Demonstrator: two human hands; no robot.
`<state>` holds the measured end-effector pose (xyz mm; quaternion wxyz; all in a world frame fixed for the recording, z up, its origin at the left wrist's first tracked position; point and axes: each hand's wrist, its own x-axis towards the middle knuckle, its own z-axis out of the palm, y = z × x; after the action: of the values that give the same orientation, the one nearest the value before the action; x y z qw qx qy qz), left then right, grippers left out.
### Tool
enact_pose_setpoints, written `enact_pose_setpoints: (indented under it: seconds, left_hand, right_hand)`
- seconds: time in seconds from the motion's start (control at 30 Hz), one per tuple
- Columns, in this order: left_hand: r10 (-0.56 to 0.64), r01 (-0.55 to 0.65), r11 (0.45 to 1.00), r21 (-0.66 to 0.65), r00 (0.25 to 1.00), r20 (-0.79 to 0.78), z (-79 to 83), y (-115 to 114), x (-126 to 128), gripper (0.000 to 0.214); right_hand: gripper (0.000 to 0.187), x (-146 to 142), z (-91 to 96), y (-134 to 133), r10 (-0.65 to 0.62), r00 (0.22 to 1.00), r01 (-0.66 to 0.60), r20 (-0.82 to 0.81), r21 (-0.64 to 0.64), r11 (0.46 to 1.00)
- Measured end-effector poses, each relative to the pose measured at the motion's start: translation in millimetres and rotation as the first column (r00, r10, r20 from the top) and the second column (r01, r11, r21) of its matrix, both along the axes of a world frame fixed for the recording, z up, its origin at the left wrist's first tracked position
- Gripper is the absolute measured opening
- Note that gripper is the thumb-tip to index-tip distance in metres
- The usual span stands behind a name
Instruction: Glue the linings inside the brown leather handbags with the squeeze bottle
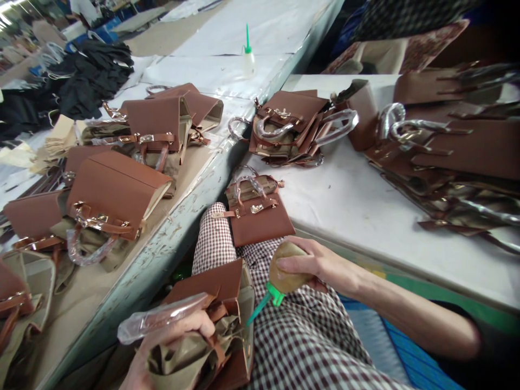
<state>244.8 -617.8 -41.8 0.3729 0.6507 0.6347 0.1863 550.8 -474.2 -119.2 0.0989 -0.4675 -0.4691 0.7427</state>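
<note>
My right hand (320,265) is wrapped round a small squeeze bottle (284,275) of yellowish glue. Its green nozzle (260,307) points down-left at the open edge of a brown leather handbag (215,303) on my lap. My left hand (170,341) grips this handbag by its olive lining and plastic-wrapped handle (162,319). A second brown handbag (258,214) lies flat on my checked trouser leg, farther from me.
Several brown handbags (117,195) stand on the long worktable at left. More of them (292,127) and flat leather parts (459,146) lie piled on the white table at right. Another glue bottle (247,57) stands far back. Black fabric (93,76) is heaped at far left.
</note>
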Motion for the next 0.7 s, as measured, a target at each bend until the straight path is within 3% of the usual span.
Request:
enact_pose_setpoints:
  seconds: [0.13,0.37,0.57,0.7]
  left_hand:
    - [0.014,-0.016,0.999,-0.029,0.997,-0.082,6.8,1,-2,0.011]
    - [-0.032,0.031,0.999,-0.016,0.997,-0.064,8.2,7,-3,0.008]
    - [-0.038,0.04,0.999,0.019,0.996,-0.075,3.4,13,-2,0.012]
    - [-0.024,0.028,0.998,0.063,0.998,-0.059,-1.8,13,1,0.012]
  right_hand:
    - [0.033,-2,-4.6,4,-0.008,0.995,0.002,0.102,0.065,0.998]
    - [0.032,0,-12.9,4,-0.018,0.978,-0.025,0.208,0.206,0.978]
    - [0.03,7,-18.0,-3,-0.003,0.982,-0.084,0.186,0.459,0.884]
    - [0.031,14,-13.8,-3,0.05,0.986,-0.131,0.158,0.554,0.822]
